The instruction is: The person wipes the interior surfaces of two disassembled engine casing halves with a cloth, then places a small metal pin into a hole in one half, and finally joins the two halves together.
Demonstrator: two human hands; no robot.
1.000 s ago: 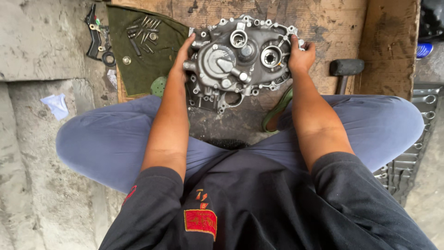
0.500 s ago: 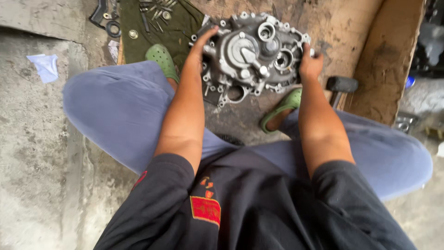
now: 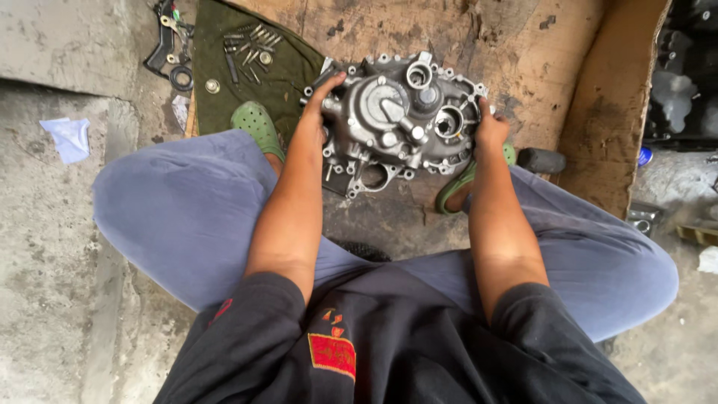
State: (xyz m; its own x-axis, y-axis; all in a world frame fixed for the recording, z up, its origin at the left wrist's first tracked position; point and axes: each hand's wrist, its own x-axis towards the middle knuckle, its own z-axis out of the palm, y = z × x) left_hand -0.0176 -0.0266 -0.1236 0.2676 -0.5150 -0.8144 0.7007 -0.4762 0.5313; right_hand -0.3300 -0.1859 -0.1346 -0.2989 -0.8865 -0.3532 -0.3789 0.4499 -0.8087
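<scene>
A grey cast-metal engine case (image 3: 400, 120) with round bearing holes and bolt lugs is held between my knees, over a worn brown cardboard sheet (image 3: 523, 52). My left hand (image 3: 323, 97) grips its left edge, fingers curled over the rim. My right hand (image 3: 490, 127) clasps its right edge. I sit with my legs apart in blue trousers, with green sandals (image 3: 258, 127) on my feet.
A dark green cloth (image 3: 288, 67) at the upper left carries several bolts, washers and small tools. Black parts (image 3: 168, 52) lie beyond it on the concrete. A black hammer head (image 3: 542, 159) rests at the right. A folded cardboard flap (image 3: 613, 105) stands at the far right. A paper scrap (image 3: 69, 137) lies at the left.
The view has swung back and tilted, so the case sits more central. Both hands have stayed on the case's two edges; it has turned slightly in my grip.
</scene>
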